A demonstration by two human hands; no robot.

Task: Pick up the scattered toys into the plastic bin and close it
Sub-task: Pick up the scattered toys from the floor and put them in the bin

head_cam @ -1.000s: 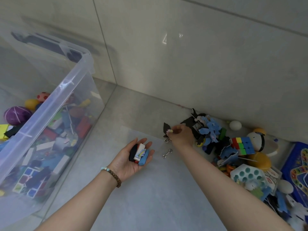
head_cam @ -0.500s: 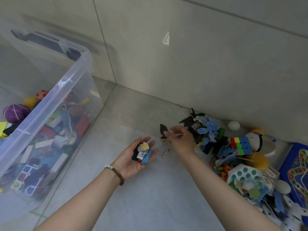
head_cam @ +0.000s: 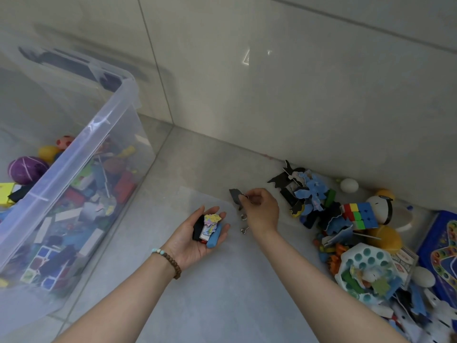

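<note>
Carrying small pieces (head_cam: 210, 225) on the flat, upturned left hand (head_cam: 195, 237) at centre and now pinching a dark piece (head_cam: 234, 194) with the right hand (head_cam: 262, 210) beside it, open-fingered over it a moment earlier, with the part-filled bin (head_cam: 81, 149) at left and toys (head_cam: 358, 219) heaped at right.

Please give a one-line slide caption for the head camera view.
Left hand carries small toy pieces on its palm while right hand pinches a dark piece near the plastic bin.
</note>
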